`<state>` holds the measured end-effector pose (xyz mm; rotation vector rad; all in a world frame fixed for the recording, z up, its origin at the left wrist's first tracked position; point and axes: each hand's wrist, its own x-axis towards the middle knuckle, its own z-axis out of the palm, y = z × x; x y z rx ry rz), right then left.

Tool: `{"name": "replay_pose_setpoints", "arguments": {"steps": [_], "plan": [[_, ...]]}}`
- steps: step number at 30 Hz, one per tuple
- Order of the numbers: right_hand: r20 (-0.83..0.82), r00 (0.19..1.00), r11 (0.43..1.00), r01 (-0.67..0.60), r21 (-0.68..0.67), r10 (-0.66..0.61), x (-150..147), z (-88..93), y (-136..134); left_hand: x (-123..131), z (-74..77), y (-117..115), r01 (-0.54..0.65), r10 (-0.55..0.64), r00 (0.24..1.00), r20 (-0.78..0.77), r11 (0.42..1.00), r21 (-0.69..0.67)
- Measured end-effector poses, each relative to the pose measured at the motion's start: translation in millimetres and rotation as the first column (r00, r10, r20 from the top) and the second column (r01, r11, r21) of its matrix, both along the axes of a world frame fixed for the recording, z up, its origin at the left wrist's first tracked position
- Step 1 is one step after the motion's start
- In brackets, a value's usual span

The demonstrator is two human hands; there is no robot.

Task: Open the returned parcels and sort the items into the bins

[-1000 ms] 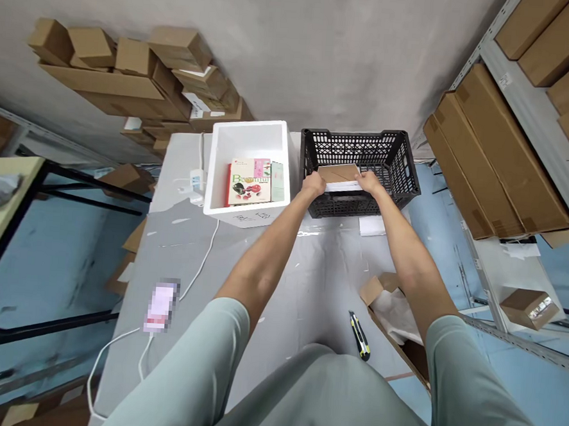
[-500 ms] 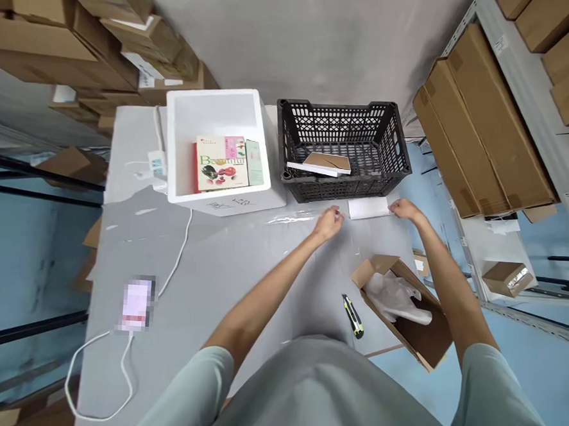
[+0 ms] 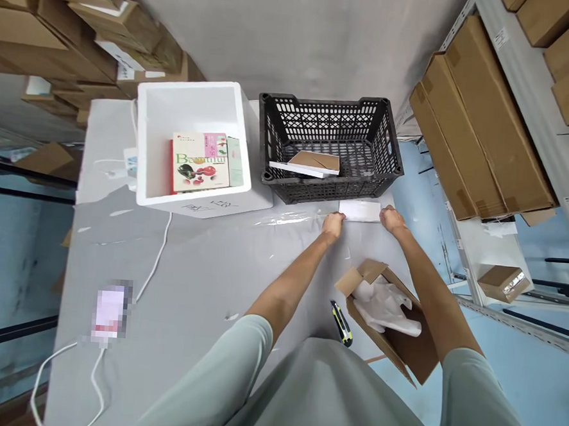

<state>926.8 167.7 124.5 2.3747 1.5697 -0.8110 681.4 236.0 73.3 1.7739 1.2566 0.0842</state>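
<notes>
A flat white rectangular piece (image 3: 360,210), either paper or a thin box, lies on the table just in front of the black crate. My left hand (image 3: 332,225) has its fingers closed at the left end of this piece. At the opposite end, my right hand (image 3: 393,218) pinches the right edge. Nearer my body is a yellow-and-black utility knife (image 3: 341,324) lying on the table. Beside it stands an open cardboard box (image 3: 421,350) with crumpled white plastic wrap (image 3: 387,306) inside, below my right forearm.
The black plastic crate (image 3: 331,191) holds flat white and brown boxes (image 3: 314,161). To its left a white foam box (image 3: 202,206) contains printed boxes (image 3: 201,163). A blurred phone (image 3: 109,313) with a white cable (image 3: 155,260) lies at left. Carton-loaded shelving (image 3: 483,122) stands right.
My left hand has moved right and closed onto the left end of the white piece. My right hand stays at its right end. The view has shifted slightly.
</notes>
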Motion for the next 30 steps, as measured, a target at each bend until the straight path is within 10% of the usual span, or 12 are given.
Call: {"name": "replay_pose_setpoints", "arguments": {"steps": [8, 16, 30], "plan": [[-0.315, 0.946, 0.976, -0.005, 0.215, 0.075, 14.1, 17.1, 3.7, -24.5, 50.3, 26.4, 0.035, -0.092, 0.976, 0.199, 0.963, 0.269], [-0.587, 0.800, 0.798, 0.273, 0.538, 0.122, 16.7, 65.1, 58.8, -42.1, 123.8, 78.5, -0.119, 0.008, 0.974, 0.225, 0.865, 0.487], [-0.060, 0.998, 0.771, 0.027, 0.636, 0.014, 2.9, 64.0, 110.5, -12.4, 124.1, 92.7, 0.025, -0.011, 1.000, -0.026, 0.758, 0.652]]}}
